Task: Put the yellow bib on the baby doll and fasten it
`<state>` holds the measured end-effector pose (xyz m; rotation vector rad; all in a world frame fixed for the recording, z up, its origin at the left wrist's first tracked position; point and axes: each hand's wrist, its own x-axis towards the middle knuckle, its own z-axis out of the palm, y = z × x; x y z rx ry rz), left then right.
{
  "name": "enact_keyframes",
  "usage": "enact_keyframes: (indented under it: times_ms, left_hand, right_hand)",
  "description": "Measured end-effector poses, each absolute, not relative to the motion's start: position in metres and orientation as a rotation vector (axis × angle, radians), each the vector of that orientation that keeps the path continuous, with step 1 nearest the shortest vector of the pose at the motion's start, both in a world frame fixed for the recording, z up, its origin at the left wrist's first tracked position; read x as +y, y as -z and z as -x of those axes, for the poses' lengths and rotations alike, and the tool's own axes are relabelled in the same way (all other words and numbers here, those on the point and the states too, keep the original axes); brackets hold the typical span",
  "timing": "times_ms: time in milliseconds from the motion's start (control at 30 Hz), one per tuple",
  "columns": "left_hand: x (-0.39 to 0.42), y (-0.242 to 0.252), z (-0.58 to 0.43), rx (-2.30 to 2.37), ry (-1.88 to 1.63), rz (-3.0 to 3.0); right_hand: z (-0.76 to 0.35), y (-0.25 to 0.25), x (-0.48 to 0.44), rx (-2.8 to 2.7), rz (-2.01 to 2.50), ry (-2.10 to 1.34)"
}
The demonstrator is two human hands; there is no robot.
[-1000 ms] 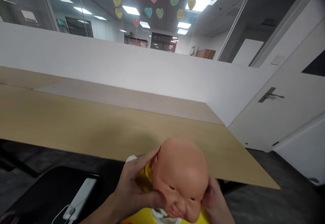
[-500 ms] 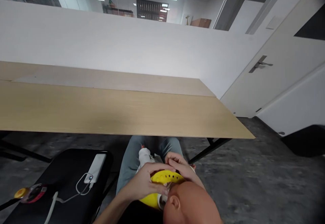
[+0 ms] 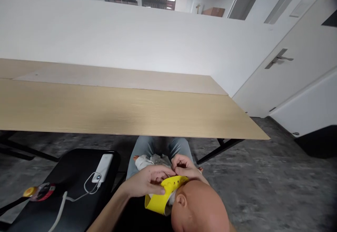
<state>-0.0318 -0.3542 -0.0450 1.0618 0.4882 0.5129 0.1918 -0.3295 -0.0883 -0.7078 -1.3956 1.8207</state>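
Two hands work close together, fingers curled and nearly meeting. The left hand (image 3: pixel 146 182) grips a yellow silicone bib (image 3: pixel 162 198), which has tipped up on edge since the earlier frame, while the right hand (image 3: pixel 185 166) pinches its perforated strap. The bib sits at the neck of a bald baby doll (image 3: pixel 200 207), at bottom centre. Beyond, a pale wooden desk (image 3: pixel 105 111) crosses the frame; a white door (image 3: pixel 295 70) stands at right, and a white power bank (image 3: pixel 102 167) lies on a black seat (image 3: pixel 63 190) at lower left.
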Motion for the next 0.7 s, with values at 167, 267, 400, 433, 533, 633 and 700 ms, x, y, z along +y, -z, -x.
enact_keyframes:
  times_ms: [167,267,400,433,533,633,700]
  left_hand:
    - [-0.356,0.05,0.021,0.709,-0.713,-1.047]
    - [-0.356,0.053,0.016,0.774,-0.797,-1.074]
    - [-0.356,0.057,0.018,0.762,-0.868,-1.009]
    - [-0.356,0.058,0.019,0.752,-0.877,-0.997]
    - [-0.357,0.058,0.022,0.728,-0.884,-1.011]
    - [-0.357,0.053,0.023,0.724,-0.873,-1.063]
    - [-0.357,0.046,0.025,0.734,-0.868,-1.119]
  right_hand:
    - [-0.193,0.081,-0.329,-1.427,0.769,-1.818]
    - [-0.195,0.079,-0.328,-1.457,0.796,-1.795]
    - [-0.196,0.078,-0.33,-1.446,0.802,-1.703]
    - [-0.196,0.077,-0.331,-1.44,0.778,-1.7]
    - [-0.195,0.068,-0.336,-1.42,0.742,-1.76]
    - [-0.192,0.054,-0.343,-1.395,0.78,-1.787]
    - [-0.189,0.045,-0.348,-1.38,0.848,-1.744]
